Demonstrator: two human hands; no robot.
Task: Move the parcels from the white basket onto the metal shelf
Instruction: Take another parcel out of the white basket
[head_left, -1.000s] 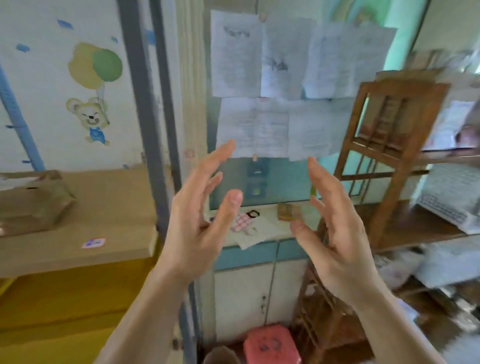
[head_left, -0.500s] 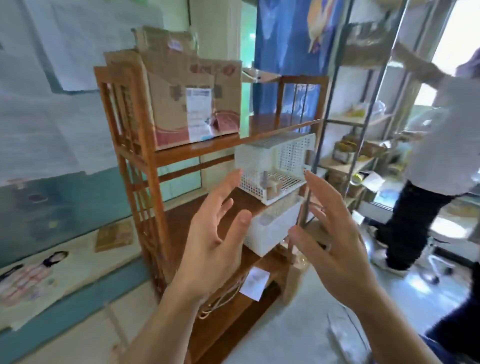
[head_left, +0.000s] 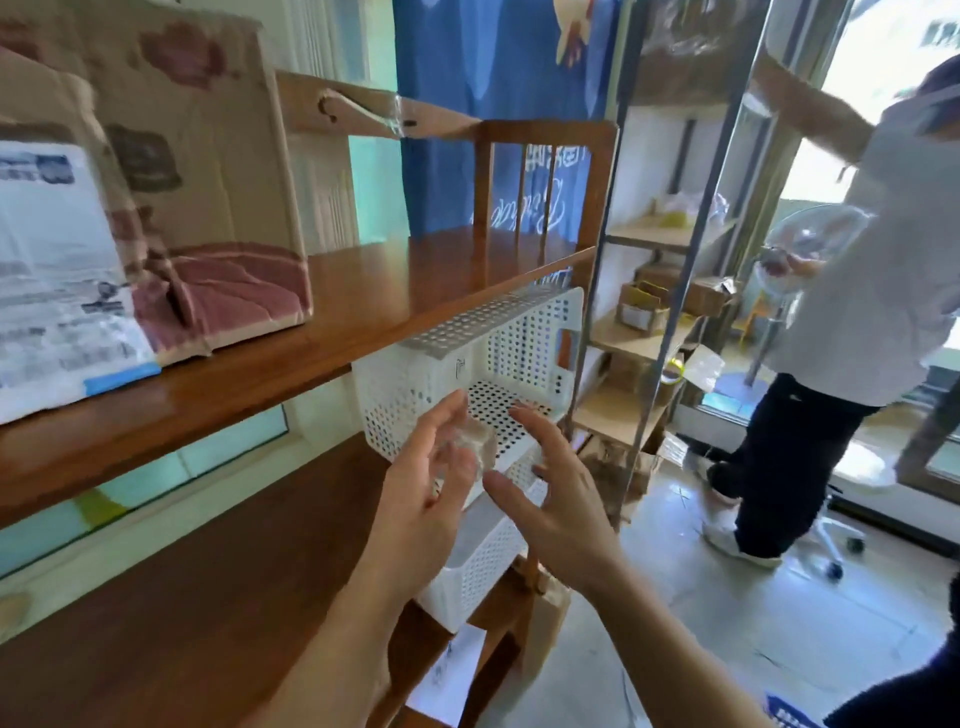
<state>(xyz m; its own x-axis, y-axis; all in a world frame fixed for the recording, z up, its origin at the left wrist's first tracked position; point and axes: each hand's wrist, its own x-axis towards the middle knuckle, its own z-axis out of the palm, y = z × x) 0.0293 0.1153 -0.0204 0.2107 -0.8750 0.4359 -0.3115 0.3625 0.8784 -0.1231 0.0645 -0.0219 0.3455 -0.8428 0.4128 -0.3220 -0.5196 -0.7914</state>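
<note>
Two white perforated baskets are stacked on the wooden rack's lower board; the upper white basket (head_left: 431, 374) lies on its side with its mouth facing me, above the lower basket (head_left: 478, 566). A small parcel wrapped in clear tape (head_left: 475, 444) sits at the upper basket's mouth. My left hand (head_left: 423, 499) is open just left of the parcel, fingers close to it. My right hand (head_left: 558, 496) is open just right of it. Neither hand grips it. The metal shelf (head_left: 660, 244) stands to the right behind the rack, with boxes on its boards.
A large cardboard box with a shipping label (head_left: 156, 208) fills the wooden rack's upper board (head_left: 363, 306). Another person (head_left: 852, 291) stands at the right by the metal shelf and window. A paper slip (head_left: 447, 670) lies on the tiled floor.
My view swung right from the papered wall to the wooden rack and closed in. Both open hands have moved forward to the mouth of the upper basket, either side of the small parcel.
</note>
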